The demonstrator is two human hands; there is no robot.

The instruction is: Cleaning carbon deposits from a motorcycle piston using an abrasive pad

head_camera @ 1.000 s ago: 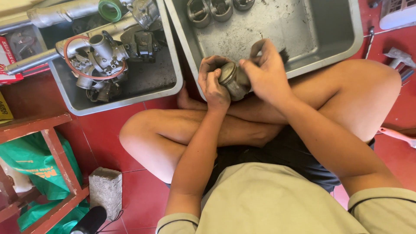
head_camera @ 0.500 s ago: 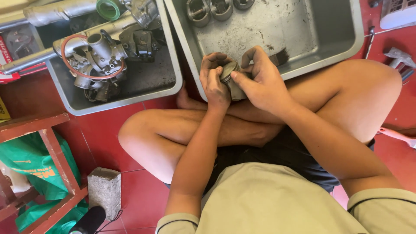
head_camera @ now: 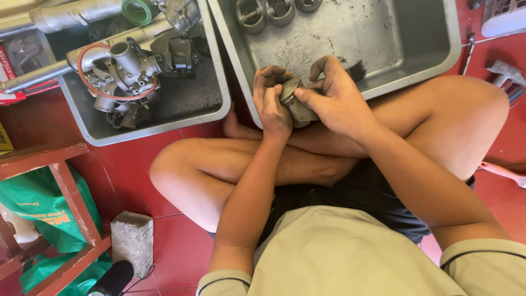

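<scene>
I sit cross-legged on a red tiled floor. Both hands meet over the near edge of a grey metal tray. My left hand grips a dull grey metal piston, tilted so its round crown faces left. My right hand holds the piston from the other side, with its thumb on the rim and a small dark brush sticking out past the fingers. Three more pistons lie at the tray's far side.
A second grey tray on the left holds a carburettor with a red hose and other engine parts. A metal pipe with a green tape roll lies behind. A red wooden rack, green bag and concrete block stand lower left.
The piston has been turned in my hands: its open round end faced up a second ago, and now it lies tilted with my right thumb across its rim.
</scene>
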